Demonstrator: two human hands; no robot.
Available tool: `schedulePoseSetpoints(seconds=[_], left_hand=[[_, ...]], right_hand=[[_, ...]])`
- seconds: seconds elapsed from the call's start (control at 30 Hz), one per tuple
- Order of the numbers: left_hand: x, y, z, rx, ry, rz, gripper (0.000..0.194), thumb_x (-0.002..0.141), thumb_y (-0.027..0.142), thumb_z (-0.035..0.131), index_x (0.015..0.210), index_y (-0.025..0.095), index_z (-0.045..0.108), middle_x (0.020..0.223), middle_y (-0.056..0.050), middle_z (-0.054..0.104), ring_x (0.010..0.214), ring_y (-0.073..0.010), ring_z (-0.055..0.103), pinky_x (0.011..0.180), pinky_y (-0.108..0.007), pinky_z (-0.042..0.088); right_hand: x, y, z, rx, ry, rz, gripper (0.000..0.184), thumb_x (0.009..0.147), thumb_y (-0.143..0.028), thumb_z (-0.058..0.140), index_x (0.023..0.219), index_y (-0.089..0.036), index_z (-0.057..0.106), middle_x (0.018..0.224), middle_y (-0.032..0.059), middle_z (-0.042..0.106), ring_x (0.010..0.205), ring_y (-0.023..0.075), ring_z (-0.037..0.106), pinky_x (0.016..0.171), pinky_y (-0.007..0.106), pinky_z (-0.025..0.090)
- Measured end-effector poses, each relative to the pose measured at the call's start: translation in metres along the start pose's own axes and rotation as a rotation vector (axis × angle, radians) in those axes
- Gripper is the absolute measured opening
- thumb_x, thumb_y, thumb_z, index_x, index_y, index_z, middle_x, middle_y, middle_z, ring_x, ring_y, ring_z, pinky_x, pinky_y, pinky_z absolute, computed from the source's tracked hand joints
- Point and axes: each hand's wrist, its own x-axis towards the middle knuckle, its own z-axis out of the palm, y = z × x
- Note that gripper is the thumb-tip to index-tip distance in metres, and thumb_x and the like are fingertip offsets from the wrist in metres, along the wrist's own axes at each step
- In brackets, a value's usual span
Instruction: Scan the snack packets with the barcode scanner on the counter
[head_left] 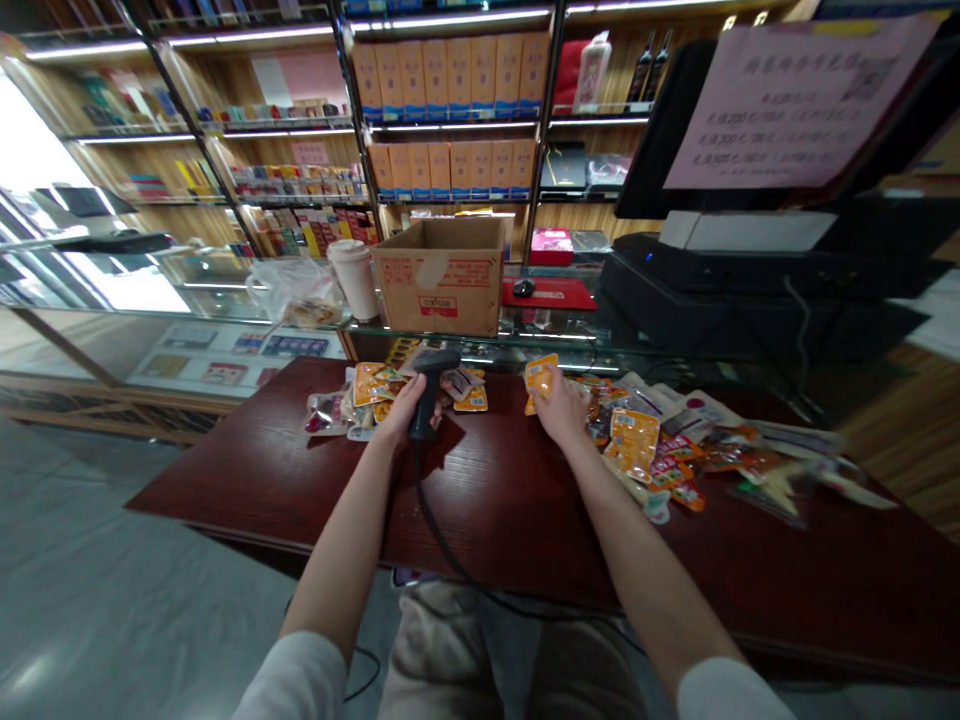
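My left hand (403, 408) grips a black corded handheld barcode scanner (427, 395), its head pointing up and away from me. My right hand (561, 408) holds a small orange-yellow snack packet (541, 382) upright, a short gap from the scanner's head. A pile of foil snack packets (360, 400) lies beyond and left of the scanner. A larger spread of similar packets (667, 445) covers the right side of the dark red wooden table (255, 470). The scanner's black cable (442, 545) runs down across the table toward me.
A glass display counter (525, 335) behind the table carries a cardboard box, a paper cup, a plastic bag, a mouse on a red mat, and a black register with a printed sign. Stocked shelves stand behind it. My knees show below the table.
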Motion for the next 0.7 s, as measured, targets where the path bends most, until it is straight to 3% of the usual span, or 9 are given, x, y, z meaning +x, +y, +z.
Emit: schedulePoseSetpoints(seconds=[0.1, 0.2, 0.3, 0.37, 0.5, 0.57, 0.63, 0.7], left_hand=[[0.001, 0.007, -0.013, 0.055, 0.032, 0.017, 0.066, 0.081, 0.067, 0.063, 0.118, 0.013, 0.057, 0.060, -0.001, 0.064, 0.041, -0.0130, 0.055, 0.041, -0.024, 0.043], [0.005, 0.006, -0.021, 0.115, 0.102, 0.002, 0.069, 0.081, 0.068, 0.062, 0.118, 0.010, 0.060, 0.058, -0.002, 0.064, 0.039, -0.0132, 0.054, 0.039, -0.024, 0.041], [0.007, 0.003, -0.025, 0.174, 0.117, 0.008, 0.072, 0.081, 0.070, 0.061, 0.119, 0.009, 0.060, 0.055, -0.001, 0.062, 0.036, -0.0130, 0.052, 0.038, -0.024, 0.039], [0.008, 0.002, -0.026, 0.196, 0.110, 0.015, 0.070, 0.082, 0.069, 0.060, 0.119, 0.009, 0.060, 0.057, -0.002, 0.063, 0.036, -0.0130, 0.052, 0.038, -0.025, 0.039], [0.006, 0.005, -0.027, 0.205, 0.131, 0.019, 0.060, 0.085, 0.061, 0.061, 0.120, 0.012, 0.058, 0.065, -0.003, 0.067, 0.044, -0.0147, 0.058, 0.042, -0.025, 0.042], [0.005, 0.007, -0.026, 0.201, 0.159, 0.012, 0.053, 0.088, 0.057, 0.061, 0.120, 0.015, 0.055, 0.070, -0.004, 0.069, 0.047, -0.0143, 0.060, 0.045, -0.025, 0.045], [0.004, 0.009, -0.025, 0.195, 0.183, 0.009, 0.046, 0.090, 0.054, 0.059, 0.117, 0.016, 0.055, 0.074, -0.005, 0.071, 0.047, -0.0136, 0.060, 0.046, -0.025, 0.047], [0.004, 0.010, -0.024, 0.181, 0.198, 0.011, 0.043, 0.091, 0.053, 0.057, 0.113, 0.016, 0.057, 0.078, -0.007, 0.072, 0.050, -0.0141, 0.061, 0.047, -0.025, 0.047]], right_hand=[[0.003, 0.010, -0.014, -0.171, 0.073, 0.075, 0.045, 0.088, -0.030, 0.053, 0.129, -0.012, 0.059, 0.135, 0.0257, 0.054, 0.122, 0.0404, 0.048, 0.098, 0.054, 0.033], [0.004, 0.009, -0.016, -0.228, 0.080, -0.067, 0.047, 0.091, -0.027, 0.050, 0.136, -0.014, 0.056, 0.150, 0.0219, 0.043, 0.133, 0.0373, 0.040, 0.107, 0.055, 0.027], [0.001, 0.003, -0.011, -0.260, -0.127, -0.242, 0.038, 0.096, -0.029, 0.044, 0.126, -0.019, 0.065, 0.145, 0.0150, 0.052, 0.132, 0.0305, 0.045, 0.114, 0.055, 0.020], [0.000, 0.002, -0.009, -0.322, -0.230, -0.227, 0.033, 0.095, -0.030, 0.047, 0.115, -0.017, 0.070, 0.137, 0.0152, 0.059, 0.129, 0.0305, 0.050, 0.115, 0.056, 0.018], [0.002, 0.005, -0.018, -0.468, -0.210, -0.050, 0.032, 0.094, -0.032, 0.050, 0.109, -0.013, 0.072, 0.123, 0.0193, 0.066, 0.120, 0.0341, 0.057, 0.114, 0.062, 0.014], [0.006, 0.000, -0.021, -0.464, -0.180, -0.054, 0.033, 0.095, -0.033, 0.050, 0.111, -0.014, 0.071, 0.122, 0.0191, 0.066, 0.123, 0.0352, 0.054, 0.114, 0.064, 0.011], [0.012, -0.015, -0.014, -0.371, -0.177, -0.148, 0.034, 0.096, -0.032, 0.048, 0.117, -0.015, 0.069, 0.126, 0.0177, 0.064, 0.128, 0.0325, 0.051, 0.116, 0.059, 0.014], [0.019, -0.037, 0.002, -0.216, -0.298, -0.175, 0.037, 0.097, -0.035, 0.047, 0.120, -0.015, 0.067, 0.126, 0.0167, 0.064, 0.119, 0.0278, 0.057, 0.112, 0.048, 0.028]])
